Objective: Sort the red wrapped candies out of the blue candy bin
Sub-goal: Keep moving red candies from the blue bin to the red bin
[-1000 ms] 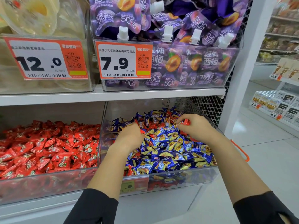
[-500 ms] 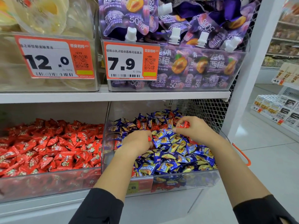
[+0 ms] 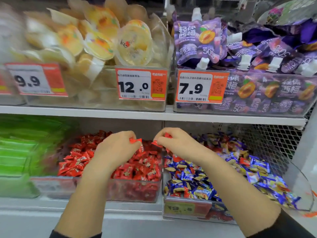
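Observation:
Two clear bins stand side by side on the lower shelf. The red candy bin (image 3: 137, 189) is heaped with red wrapped candies (image 3: 77, 160). The blue candy bin (image 3: 188, 208) to its right holds blue and yellow candies (image 3: 257, 170) with a few red ones among them. My left hand (image 3: 116, 150) hovers over the red bin and pinches a red candy (image 3: 135, 140). My right hand (image 3: 176, 143) is above the divider between the bins, holding red candies (image 3: 157, 143) in its curled fingers.
The upper shelf (image 3: 154, 115) carries bins of yellow jelly cups (image 3: 133, 43) and purple pouches (image 3: 202, 42) with price tags. Green packs (image 3: 18, 152) fill the lower left. A wire mesh panel (image 3: 274, 140) closes the right side.
Both hands have lifted out of the blue bin and moved left with red candies; the left hand is now over the red bin. The camera has swung left.

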### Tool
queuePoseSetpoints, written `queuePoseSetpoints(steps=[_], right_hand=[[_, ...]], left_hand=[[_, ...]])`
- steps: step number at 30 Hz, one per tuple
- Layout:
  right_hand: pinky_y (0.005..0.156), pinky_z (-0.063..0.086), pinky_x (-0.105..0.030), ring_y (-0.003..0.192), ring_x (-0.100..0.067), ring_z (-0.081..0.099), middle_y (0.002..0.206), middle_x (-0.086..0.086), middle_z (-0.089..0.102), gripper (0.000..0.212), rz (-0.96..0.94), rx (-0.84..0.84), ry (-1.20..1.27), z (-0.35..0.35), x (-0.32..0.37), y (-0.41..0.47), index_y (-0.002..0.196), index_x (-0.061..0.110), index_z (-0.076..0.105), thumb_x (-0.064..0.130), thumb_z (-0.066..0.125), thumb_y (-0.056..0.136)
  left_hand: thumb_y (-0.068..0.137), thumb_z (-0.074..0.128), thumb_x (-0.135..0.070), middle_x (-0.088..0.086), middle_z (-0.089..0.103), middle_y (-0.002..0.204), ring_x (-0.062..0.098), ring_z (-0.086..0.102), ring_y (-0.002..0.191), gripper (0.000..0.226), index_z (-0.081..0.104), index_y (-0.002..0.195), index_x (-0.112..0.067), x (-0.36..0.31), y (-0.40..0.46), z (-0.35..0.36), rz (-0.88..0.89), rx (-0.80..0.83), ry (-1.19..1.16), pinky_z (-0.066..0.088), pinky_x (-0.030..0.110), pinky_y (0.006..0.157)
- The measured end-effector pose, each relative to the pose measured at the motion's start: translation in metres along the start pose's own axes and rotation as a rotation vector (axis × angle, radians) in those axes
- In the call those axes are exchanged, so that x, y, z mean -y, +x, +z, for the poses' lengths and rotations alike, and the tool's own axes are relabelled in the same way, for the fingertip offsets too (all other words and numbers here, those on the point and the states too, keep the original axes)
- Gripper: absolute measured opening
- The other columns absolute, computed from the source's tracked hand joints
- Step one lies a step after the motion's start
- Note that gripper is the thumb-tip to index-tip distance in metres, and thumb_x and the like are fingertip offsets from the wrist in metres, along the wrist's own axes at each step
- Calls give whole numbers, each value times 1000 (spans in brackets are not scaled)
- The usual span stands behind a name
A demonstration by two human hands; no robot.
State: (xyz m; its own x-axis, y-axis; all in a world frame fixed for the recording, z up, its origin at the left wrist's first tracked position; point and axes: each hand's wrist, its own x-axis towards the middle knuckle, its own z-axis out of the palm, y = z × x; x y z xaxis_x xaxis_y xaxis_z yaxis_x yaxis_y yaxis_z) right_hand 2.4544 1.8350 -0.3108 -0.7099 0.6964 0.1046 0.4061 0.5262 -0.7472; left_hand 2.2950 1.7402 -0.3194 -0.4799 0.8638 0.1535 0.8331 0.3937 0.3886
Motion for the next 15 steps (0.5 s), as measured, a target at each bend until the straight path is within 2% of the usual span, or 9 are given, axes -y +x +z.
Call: queuePoseSetpoints(steps=[2,4,5,7,9,11,13,15], right_hand=[[61,41,-21,66,-8,53,80,9,58,16,-47,32,-91,24,21,19,101,23,66,30,56,90],[80,44,-23,97,-16,60,112,2,64,31,-87,56,-201,41,34,36,120,23,60,34,57,91],[92,43,-26,115,-18,55,128,-1,59,42,-103,86,-255,47,38,42,130,23,54,39,57,91],[106,36,-30,132,-20,43,144,1,48,56,-120,175,-315,52,39,49,142,25,41,50,52,93],[108,33,-30,137,-18,37,149,4,42,61,-111,182,-315,49,35,46,147,31,33,58,45,93],[106,32,-28,136,-15,38,149,5,41,59,-99,143,-277,39,27,37,146,32,34,57,42,94],[103,34,-25,131,-10,41,145,8,45,50,-110,104,-290,26,16,21,141,31,42,52,43,96],[96,34,-21,124,-5,44,136,12,50,38,-109,61,-312,12,3,1,133,33,51,45,45,97]], left_hand=[[88,58,-45,-4,63,77,21,59,78,21,58,80,-27,33,7,-1,-105,-25,-98,42,30,68],[87,63,-38,-5,62,76,22,59,79,17,65,89,-22,53,15,4,-171,-44,-273,41,29,68],[87,65,-35,-4,63,82,22,60,85,19,66,97,-19,59,19,7,-186,-49,-359,41,29,70],[85,68,-30,0,65,105,23,60,102,34,63,116,-17,65,25,11,-177,-38,-522,45,31,82],[87,67,-24,-1,62,120,20,58,112,42,57,127,-20,67,28,8,-169,-39,-656,45,32,94],[90,62,-13,1,63,119,19,58,112,37,59,126,-17,69,29,3,-167,-75,-727,45,29,94],[90,59,-7,5,66,115,20,60,110,30,64,119,-12,65,31,2,-137,-111,-677,44,28,95],[90,59,-11,3,68,109,20,62,104,25,67,113,-13,53,29,6,-114,-97,-575,45,29,91]])
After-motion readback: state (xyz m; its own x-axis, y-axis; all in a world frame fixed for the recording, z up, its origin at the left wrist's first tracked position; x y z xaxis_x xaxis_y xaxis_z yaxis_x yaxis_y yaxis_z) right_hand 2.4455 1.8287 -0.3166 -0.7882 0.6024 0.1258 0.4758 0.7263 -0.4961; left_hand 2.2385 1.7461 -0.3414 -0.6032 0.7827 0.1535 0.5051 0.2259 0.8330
